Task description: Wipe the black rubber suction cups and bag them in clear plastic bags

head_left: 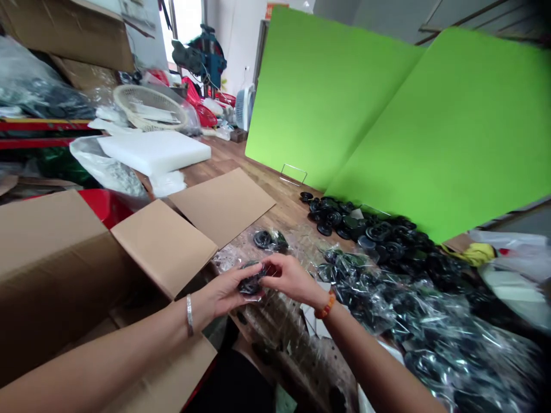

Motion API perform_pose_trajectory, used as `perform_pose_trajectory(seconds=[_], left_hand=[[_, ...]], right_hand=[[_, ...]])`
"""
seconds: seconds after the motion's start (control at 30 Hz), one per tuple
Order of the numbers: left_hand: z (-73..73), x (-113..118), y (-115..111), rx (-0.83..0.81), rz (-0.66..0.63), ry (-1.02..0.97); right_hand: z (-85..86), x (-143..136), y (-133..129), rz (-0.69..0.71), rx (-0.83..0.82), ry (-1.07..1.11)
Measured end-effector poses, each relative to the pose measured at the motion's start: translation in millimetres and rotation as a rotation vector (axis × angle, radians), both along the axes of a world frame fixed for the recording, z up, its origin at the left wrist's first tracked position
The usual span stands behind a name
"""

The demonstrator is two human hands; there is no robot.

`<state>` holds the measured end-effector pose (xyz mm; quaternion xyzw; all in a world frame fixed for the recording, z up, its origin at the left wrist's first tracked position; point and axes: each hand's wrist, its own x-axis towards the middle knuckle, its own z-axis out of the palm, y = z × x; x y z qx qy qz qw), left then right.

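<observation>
A round black part in clear plastic wrap [250,279] is held above the near edge of the table. My left hand [228,292] cradles it from the left and below, thumb on top. From the right, my right hand [286,278] pinches at its wrap, with thumb and index finger close together. Just beyond the hands, another black disc [262,239] and a dark piece beside it lie on clear plastic film. A large heap of plastic-wrapped black parts [387,304] spreads to the right of my right hand.
Bare black discs [344,221] are piled at the foot of green panels [344,97]. An open cardboard box [55,275] stands at left, its flaps [166,244] reaching toward the hands. White foam [157,150], a cream basket [148,108] and a blue machine [209,57] are farther back.
</observation>
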<state>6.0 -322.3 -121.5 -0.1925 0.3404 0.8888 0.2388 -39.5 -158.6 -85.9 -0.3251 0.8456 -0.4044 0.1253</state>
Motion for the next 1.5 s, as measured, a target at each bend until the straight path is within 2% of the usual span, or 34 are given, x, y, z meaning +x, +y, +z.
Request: perform_pose_trajectory(seconds=[0.13, 0.27, 0.4, 0.5, 0.67, 0.83, 0.9, 0.97, 1.03, 1.13, 1.23, 1.33, 1.5], left_hand=[[11.0, 1.0, -0.3, 0.055, -0.037, 0.050], [13.4, -2.2, -1.4, -0.007, 0.020, 0.013], [9.1, -1.9, -7.6, -0.093, 0.084, -0.047], [8.6, 1.2, -9.7, -0.073, 0.070, -0.050], [7.4, 7.1, -8.2, -0.022, 0.101, -0.003], [7.5, 10.1, -16.9, 0.014, 0.135, -0.008], [11.1, 10.1, -25.5, 0.001, 0.158, -0.037], [16.2, 10.4, -34.6, -0.006, 0.178, -0.055], [21.0, 11.5, -41.6, -0.022, 0.197, -0.046], [22.7, 14.2, -45.1, -0.128, 0.246, -0.013], [16.8, 17.3, -43.3, -0.224, 0.280, -0.015], [8.7, 20.5, -42.3, -0.236, 0.282, -0.011], [1.7, 20.5, -42.5, -0.196, 0.264, -0.034]], right_hand=[[10.6, 0.6, 1.0, 0.004, 0.019, 0.128], [4.4, -0.7, -0.2, -0.058, 0.021, 0.180], [-6.5, -3.1, 0.4, -0.210, -0.072, -0.033], [-11.3, -0.6, -4.6, -0.186, -0.105, -0.152], [-9.9, 0.9, -13.1, -0.179, -0.134, -0.123], [-5.5, -15.7, 1.8, -0.197, -0.309, -0.460], [-4.9, -20.1, 9.2, -0.226, -0.325, -0.508], [-7.0, -18.5, 10.8, -0.228, -0.240, -0.428], [-12.8, -11.5, 5.0, -0.181, -0.087, -0.241], [-25.4, -0.1, -10.3, -0.083, 0.121, 0.051], [-32.0, 2.5, -14.6, -0.081, 0.238, 0.122], [-29.2, 2.6, -2.4, -0.101, 0.441, 0.188], [-33.5, 22.7, 14.1, 0.049, 0.715, 0.335]])
